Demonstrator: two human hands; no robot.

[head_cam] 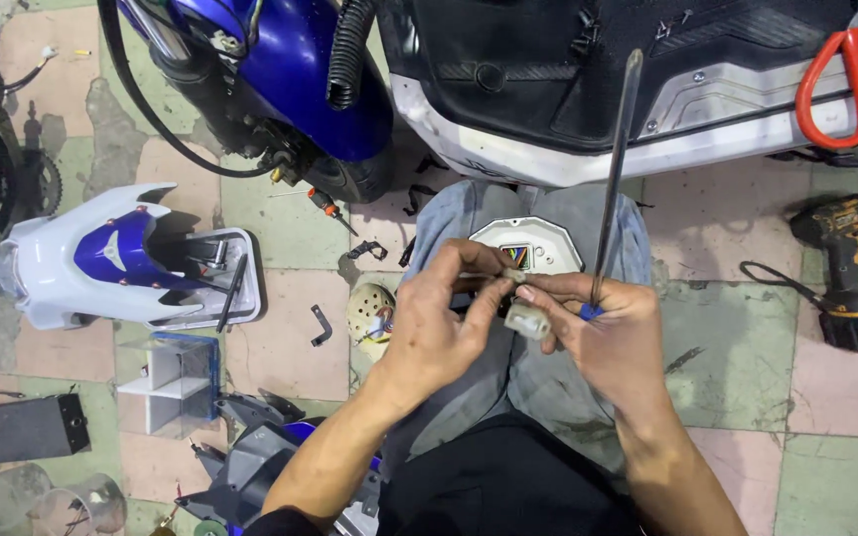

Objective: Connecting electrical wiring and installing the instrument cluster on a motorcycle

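Observation:
My left hand [439,323] and my right hand [603,333] meet over my knee, both pinching a small white plastic connector [528,320] between the fingertips. My right hand also grips a long screwdriver [613,169] whose dark shaft points straight up. Just beyond the fingers, a white instrument panel [533,243] with coloured wires lies on my grey trouser leg [449,213].
A blue scooter body [290,79] and a black-and-white footboard [588,119] stand ahead. A white-and-blue fairing [101,258] lies left, a cordless drill [851,283] right, and an orange-handled screwdriver [332,208], small brackets and plastic parts are scattered on the tiled floor [737,377].

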